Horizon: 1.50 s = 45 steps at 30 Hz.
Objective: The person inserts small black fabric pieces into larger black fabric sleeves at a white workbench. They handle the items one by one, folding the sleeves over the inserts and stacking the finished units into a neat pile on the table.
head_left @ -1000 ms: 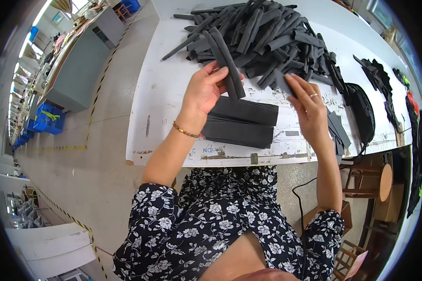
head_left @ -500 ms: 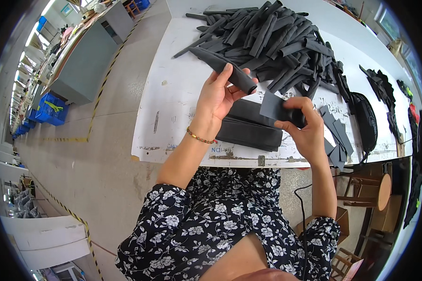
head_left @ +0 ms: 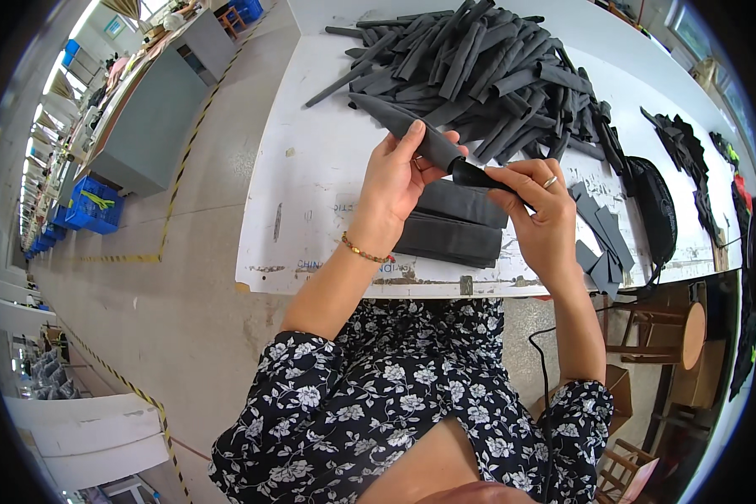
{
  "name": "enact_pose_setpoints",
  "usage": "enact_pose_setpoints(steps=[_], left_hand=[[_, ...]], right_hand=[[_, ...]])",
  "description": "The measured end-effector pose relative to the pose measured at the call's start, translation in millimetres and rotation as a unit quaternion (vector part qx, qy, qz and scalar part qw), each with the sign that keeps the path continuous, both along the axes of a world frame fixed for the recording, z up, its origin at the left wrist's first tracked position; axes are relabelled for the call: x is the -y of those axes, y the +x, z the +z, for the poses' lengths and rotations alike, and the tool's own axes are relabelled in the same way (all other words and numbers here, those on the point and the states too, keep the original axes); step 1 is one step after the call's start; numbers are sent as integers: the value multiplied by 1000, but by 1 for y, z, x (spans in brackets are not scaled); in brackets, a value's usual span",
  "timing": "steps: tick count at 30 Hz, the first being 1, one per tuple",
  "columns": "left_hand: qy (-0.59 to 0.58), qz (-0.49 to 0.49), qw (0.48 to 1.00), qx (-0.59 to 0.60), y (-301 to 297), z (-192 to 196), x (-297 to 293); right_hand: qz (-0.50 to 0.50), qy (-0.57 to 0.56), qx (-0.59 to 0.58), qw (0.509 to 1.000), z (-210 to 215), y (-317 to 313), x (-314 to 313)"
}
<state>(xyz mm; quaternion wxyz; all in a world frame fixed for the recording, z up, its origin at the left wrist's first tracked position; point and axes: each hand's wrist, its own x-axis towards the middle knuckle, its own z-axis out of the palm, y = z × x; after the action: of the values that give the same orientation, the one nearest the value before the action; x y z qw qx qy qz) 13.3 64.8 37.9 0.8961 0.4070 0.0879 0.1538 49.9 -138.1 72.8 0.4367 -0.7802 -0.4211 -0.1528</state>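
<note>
My left hand (head_left: 396, 181) grips a dark grey fabric tube (head_left: 438, 149), which tapers toward its far left end. At the tube's near right opening sits a curled dark grey sheet (head_left: 474, 175), pinched between the thumb and fingers of my right hand (head_left: 542, 214). The sheet's edge meets the mouth of the tube; how far it reaches inside is hidden. Under my hands, flat strips of dark grey fabric (head_left: 449, 238) lie stacked on the white table (head_left: 302, 202).
A large heap of dark grey fabric tubes (head_left: 479, 67) covers the table's far side. Several flat dark sheets (head_left: 605, 231) lie loose at the right, beside a black pouch (head_left: 651, 210). A round wooden stool (head_left: 691, 336) stands below the table's right end.
My right hand has moved up and left, bringing the sheet to the tube's opening. The sheet was flatter and apart from the tube; now it is curled against it.
</note>
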Motion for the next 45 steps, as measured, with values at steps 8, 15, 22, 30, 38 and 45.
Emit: enact_pose_setpoints(steps=[8,15,22,30,38,45], left_hand=[[-9,-15,1000,-7,-1,-5,1],[-2,63,998,26,-12,8,19],[25,103,991,84,-19,14,48],[103,-74,951,283,-17,7,49],[13,-93,967,237,-17,-15,65],[-7,-75,967,243,-16,-12,41]], right_hand=[[-24,-11,36,999,-1,5,0],[-93,-17,244,965,-7,2,-5],[-132,4,314,940,-19,-10,-17],[-42,63,233,970,-20,-22,-23],[15,16,210,977,-28,-17,-17],[28,-51,115,992,-31,-19,10]])
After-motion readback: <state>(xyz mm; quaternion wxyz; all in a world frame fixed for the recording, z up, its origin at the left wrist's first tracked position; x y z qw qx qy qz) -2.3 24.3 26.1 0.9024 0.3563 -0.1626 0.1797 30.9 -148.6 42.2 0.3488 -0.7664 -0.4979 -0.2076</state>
